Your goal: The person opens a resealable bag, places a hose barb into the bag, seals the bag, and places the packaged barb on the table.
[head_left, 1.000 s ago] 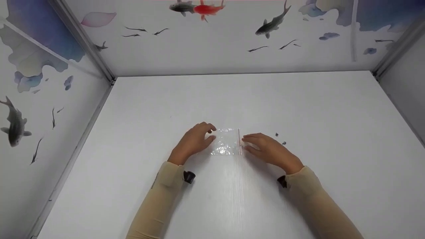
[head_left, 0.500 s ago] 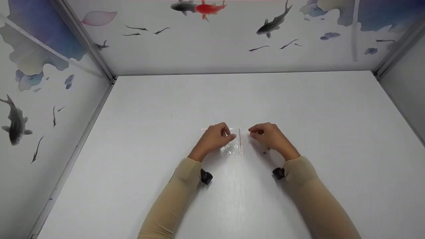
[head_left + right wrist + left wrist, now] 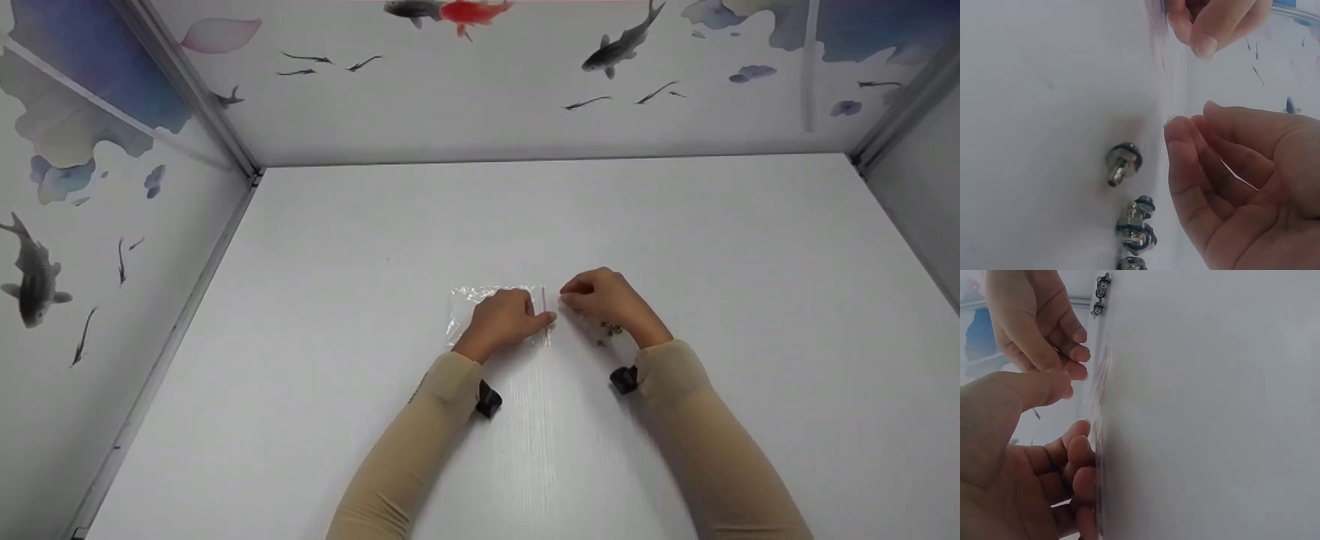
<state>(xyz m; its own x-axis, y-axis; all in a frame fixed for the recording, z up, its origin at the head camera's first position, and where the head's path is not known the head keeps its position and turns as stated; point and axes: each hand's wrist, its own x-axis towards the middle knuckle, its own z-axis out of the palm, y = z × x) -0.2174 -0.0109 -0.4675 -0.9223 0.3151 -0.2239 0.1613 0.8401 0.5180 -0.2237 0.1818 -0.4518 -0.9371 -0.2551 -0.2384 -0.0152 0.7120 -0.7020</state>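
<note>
A clear zip bag [image 3: 469, 300] with a reddish strip along its right end lies flat on the table. My left hand [image 3: 501, 322] rests over its right half, fingertips touching the plastic. The left thumb is stretched toward the strip, apart from the fingers. Just right of the bag's mouth is my right hand [image 3: 604, 296], its fingers loosely bent and nothing visible between thumb and fingertips in the right wrist view. Beneath and nearer than the right hand sit several small metal fittings [image 3: 1123, 162] with dark rings; the right hand is apart from them.
The white table [image 3: 360, 225] is bounded by a back wall [image 3: 480, 112] and a left wall [image 3: 75, 300] printed with fish. Dark wrist cameras [image 3: 489, 400] are strapped at both sleeves.
My left hand has moved right across the bag, toward its strip. My right hand has risen slightly farther back, its fingers more bent, and fittings once hidden below it now show.
</note>
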